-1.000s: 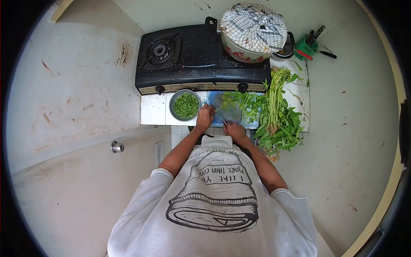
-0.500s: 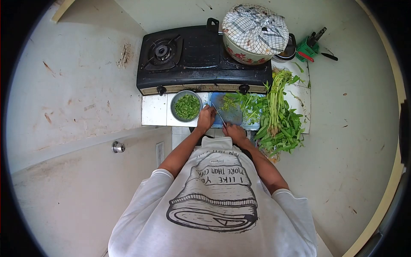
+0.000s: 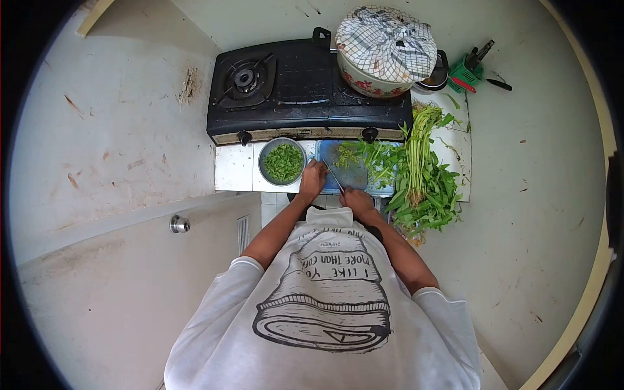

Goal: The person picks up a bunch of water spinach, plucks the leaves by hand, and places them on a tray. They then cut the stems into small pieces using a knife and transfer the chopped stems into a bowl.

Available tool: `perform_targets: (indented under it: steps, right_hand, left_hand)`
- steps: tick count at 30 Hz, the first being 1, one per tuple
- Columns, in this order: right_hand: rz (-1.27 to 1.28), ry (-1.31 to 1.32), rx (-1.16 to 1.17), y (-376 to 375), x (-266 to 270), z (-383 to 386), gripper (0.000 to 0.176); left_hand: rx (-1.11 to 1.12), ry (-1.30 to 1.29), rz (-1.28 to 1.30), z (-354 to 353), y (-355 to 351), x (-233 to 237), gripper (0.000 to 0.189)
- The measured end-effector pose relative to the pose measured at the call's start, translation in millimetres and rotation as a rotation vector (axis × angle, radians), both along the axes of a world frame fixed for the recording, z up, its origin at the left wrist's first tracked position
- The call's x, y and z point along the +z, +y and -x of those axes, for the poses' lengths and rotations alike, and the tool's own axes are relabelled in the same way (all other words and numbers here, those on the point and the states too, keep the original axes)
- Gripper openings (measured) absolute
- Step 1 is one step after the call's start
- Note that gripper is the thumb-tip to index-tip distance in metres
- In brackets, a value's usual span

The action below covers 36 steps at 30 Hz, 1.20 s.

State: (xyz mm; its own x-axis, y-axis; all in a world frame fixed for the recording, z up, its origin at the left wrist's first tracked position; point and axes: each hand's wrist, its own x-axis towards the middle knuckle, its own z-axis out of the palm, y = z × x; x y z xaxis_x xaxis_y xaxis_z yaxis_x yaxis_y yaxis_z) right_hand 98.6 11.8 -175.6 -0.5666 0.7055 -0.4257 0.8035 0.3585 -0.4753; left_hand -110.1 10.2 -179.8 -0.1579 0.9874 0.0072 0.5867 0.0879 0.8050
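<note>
My right hand (image 3: 356, 200) is wrapped round the handle of a knife (image 3: 333, 176), whose blade slants up and left over the blue cutting board (image 3: 354, 179). At the board's left edge my left hand (image 3: 313, 177) is closed, its fingertips beside the blade's tip; what they pinch is hidden. Small chopped green bits (image 3: 348, 155) lie at the back of the board. Loose leafy stems (image 3: 382, 158) cover its right side. Left of my left hand stands a grey bowl (image 3: 262, 174) filled with chopped greens (image 3: 284, 162).
A big bunch of leafy greens (image 3: 421, 175) lies on the white tiled counter (image 3: 234, 170) to the right. Behind is a black two-burner stove (image 3: 302, 91) bearing a cloth-covered pot (image 3: 374, 84). A green basket (image 3: 465, 75) with utensils sits at the back right.
Almost nothing differs. Both hands and the knife stay in nearly the same place over the board, and the view has shifted very slightly.
</note>
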Motion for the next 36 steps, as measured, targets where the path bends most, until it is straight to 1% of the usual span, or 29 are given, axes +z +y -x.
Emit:
perform_targets:
  steps: [1, 4, 9, 12, 16, 19, 24, 28, 30, 34, 36]
  right_hand:
    - [-0.003, -0.005, -0.007, -0.1, 0.5, -1.4, 0.043]
    - [-0.016, -0.003, -0.014, 0.9, 2.3, 0.7, 0.042]
    - [-0.033, -0.010, -0.016, 6.6, -2.8, 9.9, 0.040]
    - [-0.108, 0.007, -0.018, 5.6, 0.4, 6.8, 0.040]
    - [-0.054, -0.016, 0.002, 4.9, 3.4, 4.1, 0.038]
    - [-0.054, -0.020, -0.001, 4.0, 0.2, 4.0, 0.038]
    - [-0.098, -0.012, 0.010, 13.5, -9.2, 14.7, 0.041]
    - [-0.049, -0.006, -0.010, 9.4, -4.2, 0.1, 0.042]
    - [-0.035, -0.013, -0.035, 7.7, -3.5, -6.2, 0.042]
    - [0.001, 0.046, -0.016, 6.4, 1.8, -8.3, 0.042]
    - [0.025, 0.066, -0.024, 6.2, 5.3, -4.7, 0.042]
  left_hand:
    - [-0.003, 0.028, 0.018, 0.5, 0.1, 0.1, 0.007]
    - [-0.010, -0.019, 0.007, 1.1, 0.3, 0.3, 0.006]
    - [-0.019, 0.030, -0.055, 0.8, -0.7, -0.9, 0.005]
    - [-0.019, 0.036, -0.062, -1.2, -0.2, -1.6, 0.005]
    - [-0.025, 0.043, 0.002, 0.9, -1.9, 1.7, 0.003]
    - [-0.014, 0.018, 0.002, -0.5, -1.2, 3.6, 0.004]
    - [-0.030, 0.025, -0.029, -0.5, 0.9, 2.5, 0.001]
    - [-0.026, 0.018, -0.032, 0.6, -0.4, 0.7, 0.001]
    - [-0.046, 0.058, -0.058, 0.4, -1.2, 3.0, 0.002]
    - [-0.061, 0.122, -0.089, -3.8, 1.6, 9.5, 0.001]
    - [-0.062, 0.087, -0.069, -3.2, 4.5, 6.4, 0.002]
